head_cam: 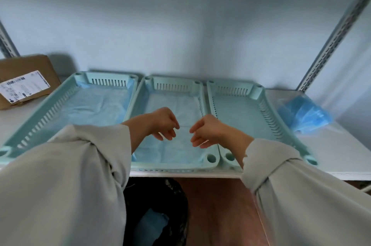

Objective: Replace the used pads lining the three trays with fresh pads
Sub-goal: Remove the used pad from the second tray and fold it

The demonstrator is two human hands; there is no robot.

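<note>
While three mint-green trays sit side by side on the white shelf (341,157), both hands hover over the middle one, close together but not touching each other. The left hand (163,123) has its fingers loosely curled and pointing down, and the right hand (204,131) mirrors it; a thin crease or edge of the pad runs between their fingertips, but whether either hand actually pinches it cannot be told. The middle tray (210,158) is lined with a pale blue pad (172,151) that covers its floor. The left tray (40,117) also holds a light blue pad (90,109), its darker blue edges riding up the far corners. The right tray (281,117) shows its bare slotted floor with no lining. Just beyond its right wall, on the shelf, lies a clear bag of folded blue pads (305,115). At the far left stands a brown cardboard box (30,67) with a white shipping label (24,87); the label carries barcodes and small print, too blurred to read. Under the shelf, between the grey sleeves (70,185), a black bin (160,205) holds something blue (152,223), crumpled. A perforated metal upright (333,40) rises at the right against the pale wall.
</note>
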